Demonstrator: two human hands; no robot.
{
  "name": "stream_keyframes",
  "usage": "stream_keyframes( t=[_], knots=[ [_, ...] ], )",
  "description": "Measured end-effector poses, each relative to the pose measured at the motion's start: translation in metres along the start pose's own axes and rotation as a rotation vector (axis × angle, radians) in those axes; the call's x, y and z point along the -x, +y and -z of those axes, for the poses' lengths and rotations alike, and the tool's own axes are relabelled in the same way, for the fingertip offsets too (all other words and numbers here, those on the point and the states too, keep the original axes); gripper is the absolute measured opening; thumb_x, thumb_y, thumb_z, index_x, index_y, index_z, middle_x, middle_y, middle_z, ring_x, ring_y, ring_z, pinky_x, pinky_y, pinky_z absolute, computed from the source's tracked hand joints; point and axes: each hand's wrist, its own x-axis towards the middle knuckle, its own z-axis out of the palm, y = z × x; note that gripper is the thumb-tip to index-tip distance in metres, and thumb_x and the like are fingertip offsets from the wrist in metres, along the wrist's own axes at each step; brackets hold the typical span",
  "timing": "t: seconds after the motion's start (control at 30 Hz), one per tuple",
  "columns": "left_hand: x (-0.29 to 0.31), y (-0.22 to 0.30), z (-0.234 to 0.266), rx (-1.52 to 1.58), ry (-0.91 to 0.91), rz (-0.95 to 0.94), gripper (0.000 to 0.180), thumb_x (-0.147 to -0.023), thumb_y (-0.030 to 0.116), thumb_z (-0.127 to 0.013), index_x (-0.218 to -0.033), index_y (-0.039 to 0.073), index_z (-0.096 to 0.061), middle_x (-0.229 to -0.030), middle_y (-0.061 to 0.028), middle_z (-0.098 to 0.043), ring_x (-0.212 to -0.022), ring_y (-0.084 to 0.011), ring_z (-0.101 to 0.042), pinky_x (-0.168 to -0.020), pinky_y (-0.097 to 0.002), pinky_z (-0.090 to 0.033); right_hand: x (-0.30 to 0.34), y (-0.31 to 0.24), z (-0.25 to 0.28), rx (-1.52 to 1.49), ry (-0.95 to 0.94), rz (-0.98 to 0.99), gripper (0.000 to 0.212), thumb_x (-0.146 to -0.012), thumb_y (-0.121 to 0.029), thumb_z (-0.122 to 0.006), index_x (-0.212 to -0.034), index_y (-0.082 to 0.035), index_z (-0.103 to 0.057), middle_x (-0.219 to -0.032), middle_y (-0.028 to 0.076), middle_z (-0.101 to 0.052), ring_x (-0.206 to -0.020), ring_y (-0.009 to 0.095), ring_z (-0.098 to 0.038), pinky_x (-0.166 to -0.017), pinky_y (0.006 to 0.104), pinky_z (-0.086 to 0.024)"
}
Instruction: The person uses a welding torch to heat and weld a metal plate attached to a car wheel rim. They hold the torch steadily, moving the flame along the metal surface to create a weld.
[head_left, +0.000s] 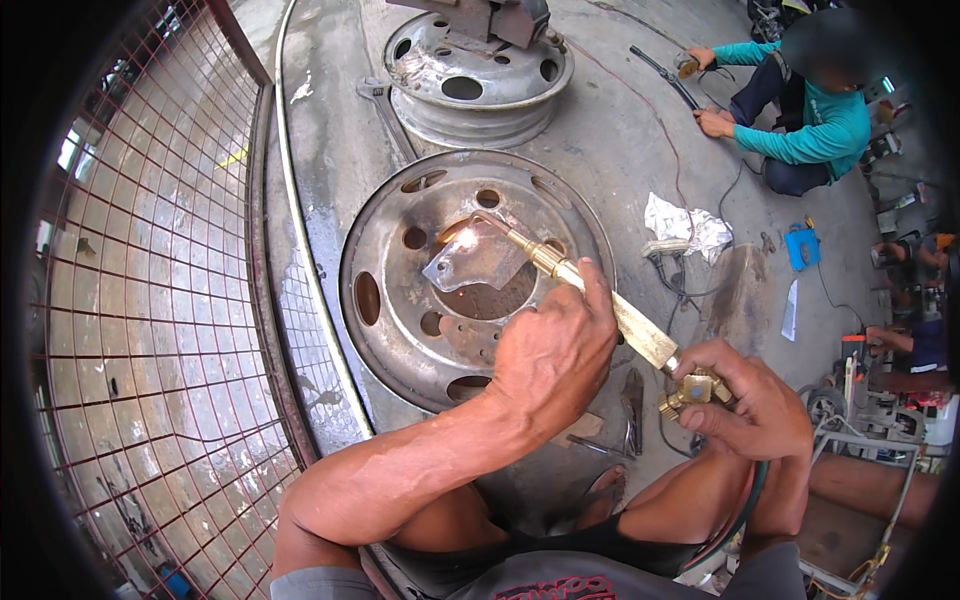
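A brass gas torch point(625, 318) slants across the middle, its bent copper tip pointing to the far left. My left hand point(560, 350) is closed around the torch's front part, the index finger lying along the handle. At the rear end, my right hand point(750, 405) grips the torch by its brass valves. Under the tip, a bright glow and a small flame lie at the edge of a flat metal plate point(480, 262) with a curved cutout and small holes. The plate rests on a rusty steel wheel rim point(375, 345) lying flat on the floor.
Behind stands another wheel rim point(470, 120) with a metal piece on top; an adjustable wrench point(385, 115) lies beside it. Red wire mesh point(170, 300) runs along the left. Pliers point(632, 410), a white rag point(690, 225) and cables lie right. A person in teal point(825, 130) crouches far right.
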Motion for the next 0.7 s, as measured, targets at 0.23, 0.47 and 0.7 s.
stream_keyframes(
  t=[0.23, 0.47, 0.7],
  knots=[
    [0.000, -0.008, 0.007, 0.021, 0.008, 0.029, 0.064, -0.085, 0.011, -0.065, -0.137, -0.021, -0.045, -0.085, -0.0237, -0.067, -0.063, -0.0303, -0.073, -0.052, -0.0367, -0.056, -0.011, -0.046, 0.013, 0.091, -0.041, -0.153, 0.035, -0.099, -0.023, -0.072, -0.124, -0.006, -0.055, -0.078, 0.009, -0.066, -0.060, 0.019, -0.066, -0.055, 0.0338, -0.047],
    [0.001, -0.010, 0.009, 0.033, 0.031, 0.046, 0.065, -0.082, 0.011, -0.069, -0.133, -0.024, -0.050, -0.084, -0.0201, -0.068, -0.065, -0.0229, -0.072, -0.050, -0.0311, -0.056, -0.019, -0.050, 0.013, 0.182, -0.078, -0.061, 0.032, -0.101, -0.019, -0.067, -0.126, -0.005, -0.053, -0.073, 0.005, -0.065, -0.045, 0.013, -0.060, -0.044, 0.0282, -0.044],
    [0.004, -0.012, 0.008, 0.024, 0.075, 0.031, 0.066, -0.080, 0.012, -0.072, -0.130, -0.025, -0.052, -0.082, -0.0173, -0.069, -0.065, -0.0187, -0.071, -0.051, -0.0274, -0.056, -0.020, -0.051, 0.009, 0.316, -0.063, -0.063, 0.034, -0.098, -0.023, -0.070, -0.123, -0.004, -0.057, -0.091, 0.012, -0.068, -0.071, 0.027, -0.072, -0.066, 0.0372, -0.050]
  ],
)
